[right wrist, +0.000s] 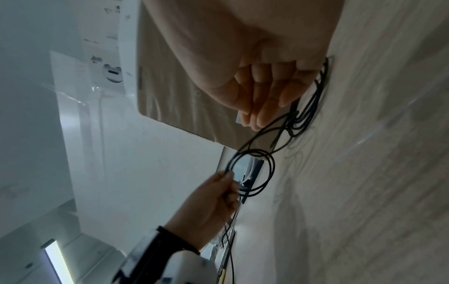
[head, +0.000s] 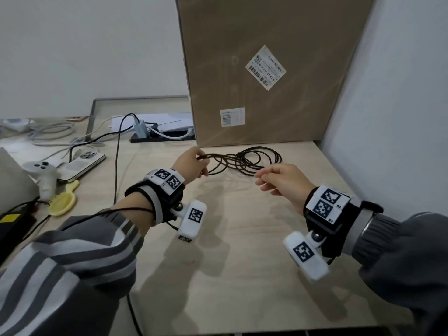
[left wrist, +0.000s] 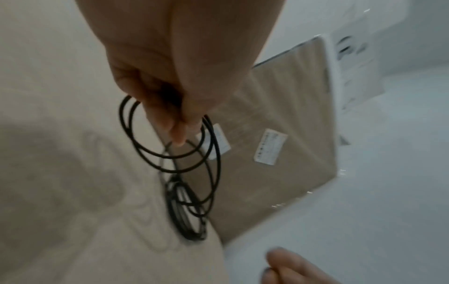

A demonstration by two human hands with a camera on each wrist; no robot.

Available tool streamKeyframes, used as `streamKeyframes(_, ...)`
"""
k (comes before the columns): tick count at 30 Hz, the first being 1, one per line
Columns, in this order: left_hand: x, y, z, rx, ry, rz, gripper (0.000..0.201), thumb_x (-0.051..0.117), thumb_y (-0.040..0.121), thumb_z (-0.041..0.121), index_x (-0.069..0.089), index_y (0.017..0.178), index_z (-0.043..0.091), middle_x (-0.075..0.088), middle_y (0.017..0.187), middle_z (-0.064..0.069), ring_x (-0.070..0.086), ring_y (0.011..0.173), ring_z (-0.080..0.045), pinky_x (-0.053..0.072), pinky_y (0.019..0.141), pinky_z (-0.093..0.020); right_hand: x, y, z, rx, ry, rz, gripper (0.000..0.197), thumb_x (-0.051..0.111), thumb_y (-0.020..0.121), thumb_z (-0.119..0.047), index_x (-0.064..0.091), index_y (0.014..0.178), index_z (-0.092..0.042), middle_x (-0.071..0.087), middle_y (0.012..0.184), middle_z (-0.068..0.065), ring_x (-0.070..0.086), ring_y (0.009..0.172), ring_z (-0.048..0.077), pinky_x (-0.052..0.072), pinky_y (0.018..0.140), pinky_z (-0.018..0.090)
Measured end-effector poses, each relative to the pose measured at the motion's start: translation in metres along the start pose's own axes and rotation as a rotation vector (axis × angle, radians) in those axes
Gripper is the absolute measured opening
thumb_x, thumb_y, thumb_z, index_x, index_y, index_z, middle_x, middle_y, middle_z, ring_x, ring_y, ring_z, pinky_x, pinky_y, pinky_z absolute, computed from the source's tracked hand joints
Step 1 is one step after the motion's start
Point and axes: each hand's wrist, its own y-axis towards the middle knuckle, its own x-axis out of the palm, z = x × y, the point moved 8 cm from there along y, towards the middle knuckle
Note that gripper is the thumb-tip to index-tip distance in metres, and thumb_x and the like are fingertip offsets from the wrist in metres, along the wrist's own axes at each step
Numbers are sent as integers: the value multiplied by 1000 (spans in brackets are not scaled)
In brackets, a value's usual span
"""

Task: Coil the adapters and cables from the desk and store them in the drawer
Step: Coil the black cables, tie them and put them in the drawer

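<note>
A thin black cable lies in loose loops on the light wooden desk, in front of the cardboard box. My left hand grips a bundle of coiled loops at the cable's left end, lifted a little off the desk. In the left wrist view the loops hang from my left hand's curled fingers. My right hand pinches a strand of the same cable at its fingertips, right of the pile. No drawer is in view.
A tall cardboard box stands at the back against the right wall. Back left are a power strip with plugged chargers, a phone, a white game controller, a yellow brush, a laptop edge and a black adapter.
</note>
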Motion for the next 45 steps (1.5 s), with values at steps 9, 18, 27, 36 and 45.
streamKeyframes(9, -62, -104, 151, 342, -125, -45, 17, 51, 97, 16, 55, 114, 16, 52, 58, 5, 43, 43, -2, 38, 48, -16, -14, -59, -100, -387, 5, 133, 31, 66, 84, -13, 59, 113, -21, 64, 99, -4, 63, 87, 15, 53, 83, 30)
streamKeyframes(18, -81, -187, 193, 519, -334, -232, 20, 42, 102, 14, 61, 106, 9, 52, 59, 4, 39, 54, -8, 33, 52, -16, -37, -125, -134, -493, -170, 151, 19, 58, 91, -14, 59, 110, -17, 64, 98, 0, 57, 66, 0, 46, 62, 19)
streamKeyframes(27, -33, -209, 168, 320, -264, -232, 48, 59, 93, 32, 43, 136, 22, 56, 132, 5, 54, 109, -8, 40, 80, -23, -70, -168, -124, -443, 459, 199, 21, 44, 100, -10, 59, 86, -8, 66, 72, 7, 61, 52, 6, 50, 53, 13)
streamKeyframes(36, 30, -212, 177, 356, -232, -153, 9, 70, 85, 23, 64, 91, 20, 63, 81, 3, 53, 72, -12, 39, 60, -18, -110, -194, -88, -351, 591, 269, 18, 45, 100, -11, 61, 95, -5, 65, 76, 10, 58, 52, 5, 50, 55, 13)
streamKeyframes(45, 60, -232, 166, 323, -146, -297, 12, 75, 65, 36, 69, 75, 33, 69, 105, -13, 57, 86, -20, 46, 83, -38, -123, -207, -40, -257, 466, 331, 36, 45, 97, -3, 49, 131, -15, 67, 84, 13, 59, 59, 11, 51, 57, 17)
